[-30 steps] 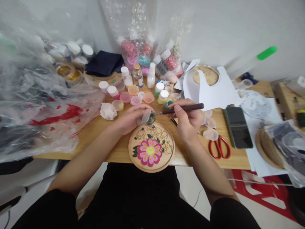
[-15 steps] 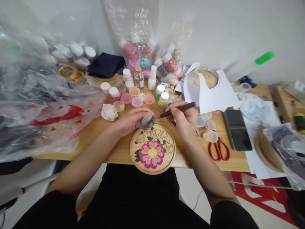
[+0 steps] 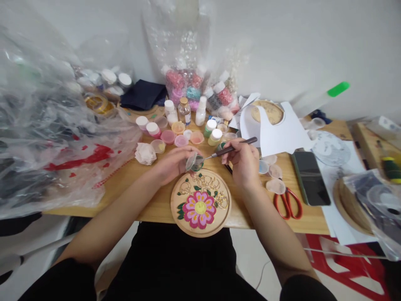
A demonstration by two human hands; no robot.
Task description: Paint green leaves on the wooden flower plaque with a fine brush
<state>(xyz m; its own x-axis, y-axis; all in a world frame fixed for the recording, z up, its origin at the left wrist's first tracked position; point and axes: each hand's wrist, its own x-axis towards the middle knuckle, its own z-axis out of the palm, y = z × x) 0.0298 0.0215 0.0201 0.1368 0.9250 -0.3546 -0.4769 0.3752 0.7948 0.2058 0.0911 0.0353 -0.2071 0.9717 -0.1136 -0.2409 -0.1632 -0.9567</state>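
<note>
My left hand (image 3: 177,164) is closed around a small clear plastic cup (image 3: 194,162) with dark green stuff inside, tilted above the far rim of a round wooden plate (image 3: 222,223). In my right hand (image 3: 244,161) is a dark-handled tool with a thin metal shaft (image 3: 231,148); its tip reaches the cup's mouth. On the plate, a pink flower with a yellow centre (image 3: 200,208) and green leaves is coloured in, and gold outlines curl above it. The plate juts over the table's front edge. Whether the tool tip touches the green stuff is too small to tell.
Small cups of colour (image 3: 181,141) and white-capped bottles (image 3: 210,127) stand behind my hands. A crumpled tissue (image 3: 145,154) lies left, beside plastic bags (image 3: 72,159). Red-handled scissors (image 3: 288,205), a phone (image 3: 311,177) and cut white paper (image 3: 275,133) are on the right.
The camera view has tilted slightly, so most things sit a little lower. The tool tip stays at the cup, which my left hand still holds.
</note>
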